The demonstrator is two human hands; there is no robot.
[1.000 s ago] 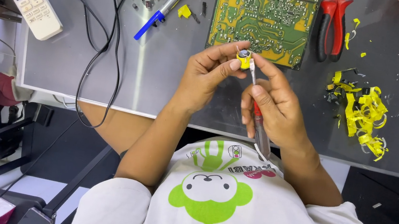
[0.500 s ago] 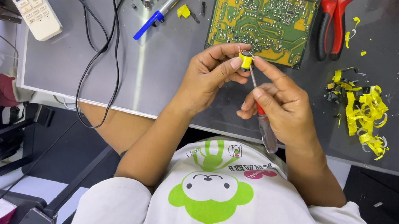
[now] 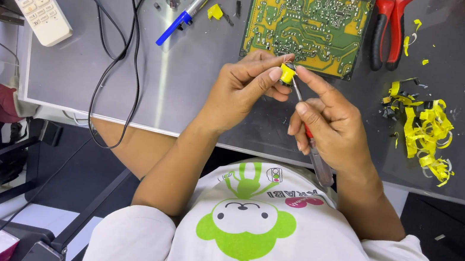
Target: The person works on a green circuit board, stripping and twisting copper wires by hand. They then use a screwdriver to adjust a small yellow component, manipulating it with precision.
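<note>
Left hand: your left hand (image 3: 244,87) pinches a small yellow component (image 3: 286,73) between thumb and fingertips.
Right hand: your right hand (image 3: 329,122) grips a screwdriver (image 3: 309,136), its tip at the component.
Location: above the desk (image 3: 190,89), just below the green circuit board (image 3: 310,18).
Nearby: yellow tape scraps (image 3: 427,129) lie to your right.

Left hand (image 3: 244,87), right hand (image 3: 329,125) pinched together

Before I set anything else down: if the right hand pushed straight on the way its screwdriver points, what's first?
The small yellow part pinched in the left hand; the right hand's screwdriver tip already seems to touch it.
</note>
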